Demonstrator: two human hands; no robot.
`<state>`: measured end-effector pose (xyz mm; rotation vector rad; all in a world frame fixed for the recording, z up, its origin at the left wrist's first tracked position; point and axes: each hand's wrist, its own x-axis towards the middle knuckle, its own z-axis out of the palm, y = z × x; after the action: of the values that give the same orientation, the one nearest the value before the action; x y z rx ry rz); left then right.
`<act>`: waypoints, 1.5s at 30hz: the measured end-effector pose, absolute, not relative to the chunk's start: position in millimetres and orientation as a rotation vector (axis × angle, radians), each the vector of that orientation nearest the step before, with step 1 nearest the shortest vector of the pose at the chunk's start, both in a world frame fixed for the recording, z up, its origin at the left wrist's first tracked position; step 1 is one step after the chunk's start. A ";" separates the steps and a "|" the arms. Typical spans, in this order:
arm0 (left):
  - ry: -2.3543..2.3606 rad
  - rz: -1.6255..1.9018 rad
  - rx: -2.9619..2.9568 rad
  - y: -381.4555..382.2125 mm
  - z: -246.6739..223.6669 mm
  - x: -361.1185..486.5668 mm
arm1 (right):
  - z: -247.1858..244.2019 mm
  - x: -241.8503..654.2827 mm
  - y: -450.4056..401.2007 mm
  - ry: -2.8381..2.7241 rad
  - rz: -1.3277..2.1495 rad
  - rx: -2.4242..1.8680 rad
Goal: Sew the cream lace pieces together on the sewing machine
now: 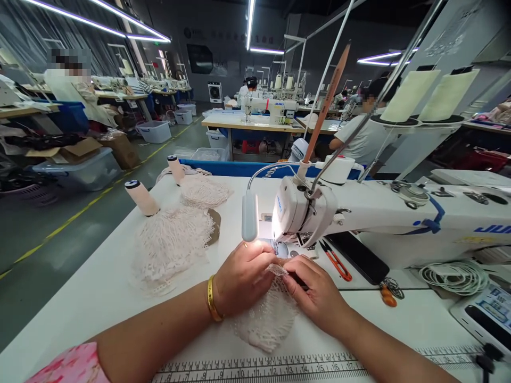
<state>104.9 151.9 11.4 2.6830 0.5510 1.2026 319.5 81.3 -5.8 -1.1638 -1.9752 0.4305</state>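
Observation:
A piece of cream lace fabric (265, 322) hangs from my two hands toward the table's front edge. My left hand (247, 274), with a gold bangle at the wrist, grips its upper edge, fingertips close to the needle area. On the other side my right hand (313, 290) pinches the same edge between thumb and fingers. Right behind the fingers is the lit head of the white sewing machine (297, 207). My fingers hide the needle and presser foot. A pile of lace pieces (171, 244) lies to the left, with a second stack (205, 190) behind it.
Orange thread snips (337, 261) and a black phone (359, 258) lie right of the machine head. Two thread cones (141, 198) (175, 170) are at the left. A lamp (250, 215) hangs over my left hand. A printed ruler (255, 369) runs along the front. People sit farther back.

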 end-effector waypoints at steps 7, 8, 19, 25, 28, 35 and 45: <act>0.617 1.264 2.748 150.2 12.1 104.2 | -6.1 319.4 80.9 -1.972 0.378 -1.145; 0.612 1.277 2.758 150.0 12.4 104.2 | -6.1 319.1 80.9 -1.972 0.378 -1.146; 0.569 1.347 2.783 151.8 11.4 103.5 | -4.1 316.1 79.7 -1.929 0.481 -1.164; 0.581 1.317 2.783 152.1 13.3 106.1 | -4.9 315.8 79.9 -1.948 0.448 -1.154; 0.601 1.277 2.771 152.1 14.0 106.8 | -5.7 316.2 79.0 -1.953 0.423 -1.162; 0.601 1.230 2.673 150.0 14.0 108.6 | -4.5 315.4 79.4 -1.978 0.321 -1.089; 0.626 1.212 2.644 141.4 20.4 109.8 | 4.9 319.6 78.4 -1.906 0.334 -1.042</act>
<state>109.8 141.4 20.4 2.6436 0.6260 1.2120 319.6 78.4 4.9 -1.0416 -1.9062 0.3338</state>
